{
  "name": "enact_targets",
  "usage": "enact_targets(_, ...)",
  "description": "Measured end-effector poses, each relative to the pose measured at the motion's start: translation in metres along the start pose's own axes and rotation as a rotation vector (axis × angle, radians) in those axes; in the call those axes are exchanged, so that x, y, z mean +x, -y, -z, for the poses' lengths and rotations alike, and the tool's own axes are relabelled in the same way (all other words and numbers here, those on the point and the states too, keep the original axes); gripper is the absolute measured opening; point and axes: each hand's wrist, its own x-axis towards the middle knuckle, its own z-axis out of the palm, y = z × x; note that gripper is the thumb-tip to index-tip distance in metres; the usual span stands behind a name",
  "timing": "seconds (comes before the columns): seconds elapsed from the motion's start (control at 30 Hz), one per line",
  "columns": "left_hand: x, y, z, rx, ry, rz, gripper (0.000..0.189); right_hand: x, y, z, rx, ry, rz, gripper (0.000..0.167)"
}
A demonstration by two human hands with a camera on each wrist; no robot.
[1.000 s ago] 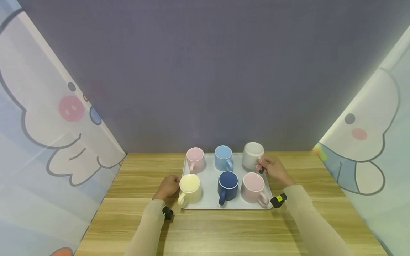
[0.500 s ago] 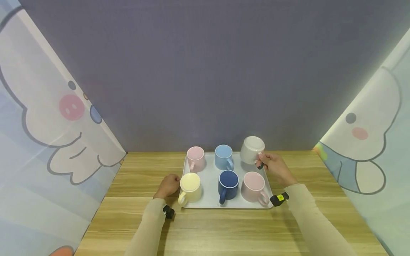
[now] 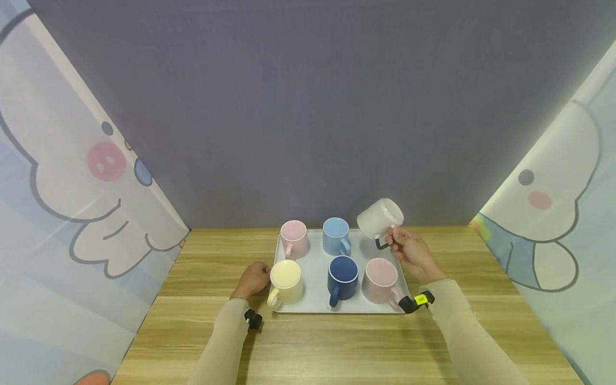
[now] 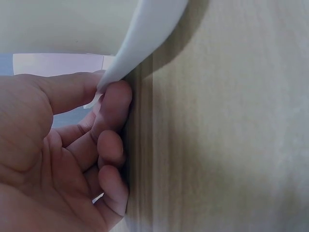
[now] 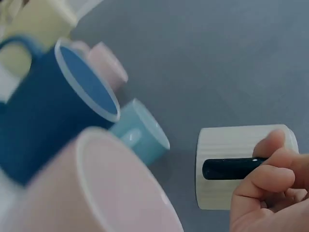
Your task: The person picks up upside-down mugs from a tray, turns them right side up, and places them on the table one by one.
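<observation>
My right hand (image 3: 415, 256) grips a white mug (image 3: 379, 218) by its black handle (image 5: 231, 168). The mug hangs tilted over the back right of a white tray (image 3: 315, 299), its base toward the upper right. Ribbing shows along its side in the right wrist view. At the tray's left edge my left hand (image 3: 252, 280) pinches the rim between thumb and forefinger; the other fingers curl below, against the wooden table. Closest to that hand is a yellow mug (image 3: 286, 283). A pink mug (image 3: 380, 282) stands in front of the white one.
Also on the tray are a navy mug (image 3: 343, 278) at the front middle, a light blue mug (image 3: 335, 238) behind it and another pink mug (image 3: 294, 240) at the back left. A grey wall (image 3: 308, 117) rises behind the wooden table (image 3: 337, 347).
My right hand has raised the white mug from the tray and tipped it over sideways, bringing the black handle into sight. The left hand stays at the tray's edge.
</observation>
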Motion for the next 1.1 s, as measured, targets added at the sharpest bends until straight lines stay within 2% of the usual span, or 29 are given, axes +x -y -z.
enact_targets(0.07, 0.000, -0.001, 0.001, 0.006, -0.003, -0.003, 0.024, 0.000, 0.000, 0.000, 0.139, 0.047, -0.007, 0.027)
enact_targets(0.2, -0.002, -0.004, 0.002, 0.014, -0.004, 0.004, 0.022, 0.000, -0.001, 0.000, 0.341, 0.130, -0.031, 0.032)
enact_targets(0.4, -0.004, -0.004, 0.002, 0.023, -0.011, 0.001, 0.019, 0.000, -0.003, -0.002, 0.566, 0.206, -0.075, 0.035)
enact_targets(0.63, -0.003, -0.004, 0.002, 0.017, -0.024, -0.002, 0.018, 0.000, -0.006, -0.013, 0.853, 0.275, -0.131, 0.029)
enact_targets(0.83, -0.003, -0.003, 0.001, 0.009, -0.033, 0.001, 0.018, -0.002, -0.007, -0.025, 0.969, 0.229, -0.139, 0.018)
enact_targets(1.0, -0.001, 0.000, 0.000, -0.001, -0.029, 0.012, 0.016, -0.002, -0.009, -0.032, 1.024, 0.214, -0.142, 0.019)
enact_targets(1.1, 0.002, 0.000, 0.004, -0.026, -0.056, 0.021, 0.016, -0.002, -0.010, -0.035, 1.052, 0.206, -0.129, 0.020)
